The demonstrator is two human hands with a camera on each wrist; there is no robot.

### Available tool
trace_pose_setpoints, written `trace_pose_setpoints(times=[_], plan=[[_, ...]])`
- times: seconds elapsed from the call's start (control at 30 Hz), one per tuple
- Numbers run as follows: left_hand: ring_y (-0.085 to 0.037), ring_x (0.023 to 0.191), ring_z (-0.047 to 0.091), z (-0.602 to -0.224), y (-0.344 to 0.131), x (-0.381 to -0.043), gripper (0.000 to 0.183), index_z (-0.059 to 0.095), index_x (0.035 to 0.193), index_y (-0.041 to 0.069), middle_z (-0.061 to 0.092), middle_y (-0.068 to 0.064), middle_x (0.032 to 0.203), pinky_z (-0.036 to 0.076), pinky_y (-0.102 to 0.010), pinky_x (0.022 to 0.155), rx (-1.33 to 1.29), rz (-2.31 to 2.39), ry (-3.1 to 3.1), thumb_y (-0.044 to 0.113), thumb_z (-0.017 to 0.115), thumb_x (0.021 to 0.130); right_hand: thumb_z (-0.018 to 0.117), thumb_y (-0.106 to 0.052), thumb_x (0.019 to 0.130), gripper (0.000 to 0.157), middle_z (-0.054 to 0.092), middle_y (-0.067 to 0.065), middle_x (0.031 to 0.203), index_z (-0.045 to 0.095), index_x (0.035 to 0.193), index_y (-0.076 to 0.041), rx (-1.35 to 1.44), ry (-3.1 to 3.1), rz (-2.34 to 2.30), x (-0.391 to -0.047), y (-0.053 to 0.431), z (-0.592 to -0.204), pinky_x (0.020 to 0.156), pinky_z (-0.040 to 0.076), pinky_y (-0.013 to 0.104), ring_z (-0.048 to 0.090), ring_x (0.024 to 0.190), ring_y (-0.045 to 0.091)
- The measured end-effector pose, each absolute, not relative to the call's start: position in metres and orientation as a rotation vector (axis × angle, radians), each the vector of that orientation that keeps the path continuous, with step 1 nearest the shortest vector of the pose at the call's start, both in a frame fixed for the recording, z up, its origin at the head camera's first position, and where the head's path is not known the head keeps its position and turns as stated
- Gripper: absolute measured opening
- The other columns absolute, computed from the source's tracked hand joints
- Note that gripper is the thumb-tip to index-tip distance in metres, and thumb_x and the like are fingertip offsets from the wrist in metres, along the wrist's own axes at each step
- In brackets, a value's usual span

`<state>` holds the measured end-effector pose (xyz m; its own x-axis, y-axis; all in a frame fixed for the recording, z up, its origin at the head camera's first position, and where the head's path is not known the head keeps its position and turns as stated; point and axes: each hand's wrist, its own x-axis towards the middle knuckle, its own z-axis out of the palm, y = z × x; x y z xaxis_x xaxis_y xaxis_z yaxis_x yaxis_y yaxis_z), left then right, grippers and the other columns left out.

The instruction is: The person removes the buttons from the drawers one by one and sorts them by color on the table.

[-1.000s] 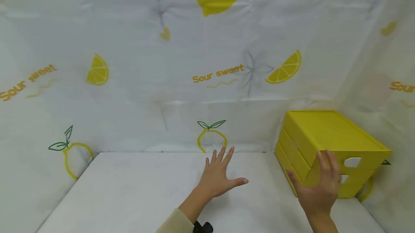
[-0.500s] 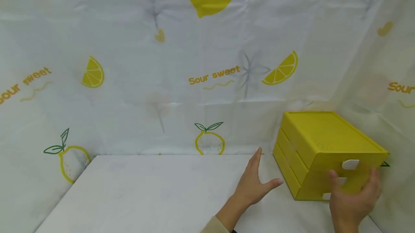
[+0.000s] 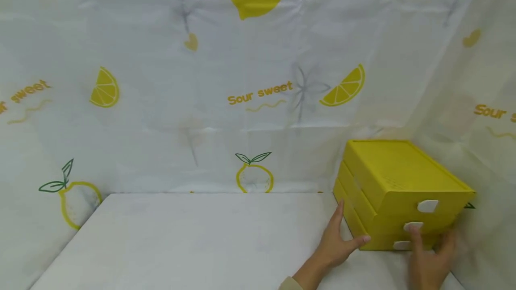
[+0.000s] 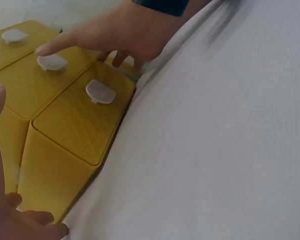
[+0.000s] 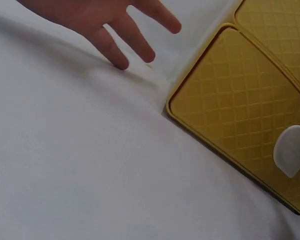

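A yellow box of three stacked drawers (image 3: 407,169) stands at the right of the table, each front bearing a white tab handle. My left hand (image 3: 333,246) is beside its left side, fingers and thumb spread. In the right wrist view, the fingers of that left hand (image 5: 122,27) are apart from the box. My right hand (image 3: 430,261) is at the lower right front, its thumb over the middle handle (image 4: 52,62) and other fingers near the right side. Whether the thumb touches the handle is unclear. The bottom handle (image 4: 100,91) is uncovered.
A white-covered table (image 3: 193,236) stretches to the left of the box. Behind it hangs a white sheet (image 3: 161,146) printed with lemons and words, and the sheet continues close along the box's right side.
My left hand has moved right, up to the left side of the box. My right hand has moved right and down from over the box to its lower right front.
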<state>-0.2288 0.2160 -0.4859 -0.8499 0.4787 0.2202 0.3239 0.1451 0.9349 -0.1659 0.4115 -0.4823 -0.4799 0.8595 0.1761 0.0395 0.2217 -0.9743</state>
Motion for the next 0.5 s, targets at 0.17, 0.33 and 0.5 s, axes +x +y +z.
trace_pose_setpoints(times=[0.17,0.33,0.5], plan=[[-0.016,0.156,0.024,-0.491,0.226,-0.225,0.095,0.013,0.163,0.031,0.018,0.008,0.169,0.030,-0.038,0.125,0.832,1.804,2.202,0.051,0.071,0.091,0.062,-0.039,0.099,0.074,0.022,0.001,0.169,0.020,0.160,-0.033,-0.808,-1.690,1.349,-0.164,0.411,-0.489,0.129,0.009,0.029,0.022,0.151,0.007],[-0.015,0.156,0.023,-0.494,0.228,-0.226,0.090,0.016,0.163,0.026,0.020,0.005,0.169,0.027,-0.032,0.126,0.815,1.881,2.176,0.047,0.069,0.094,0.062,-0.043,0.099,0.064,0.047,-0.022,0.134,0.035,0.156,-0.030,-0.852,-1.645,1.322,-0.163,0.409,-0.491,0.105,0.030,0.016,0.039,0.118,-0.009],[-0.020,0.156,0.026,-0.495,0.229,-0.229,0.078,0.021,0.162,0.021,0.024,-0.001,0.169,0.027,-0.031,0.126,0.814,1.966,2.193,0.043,0.061,0.100,0.057,-0.057,0.097,0.050,0.037,-0.035,0.104,0.050,0.142,-0.036,-0.971,-1.690,1.416,-0.163,0.407,-0.489,0.101,0.029,0.018,0.029,0.098,-0.016]])
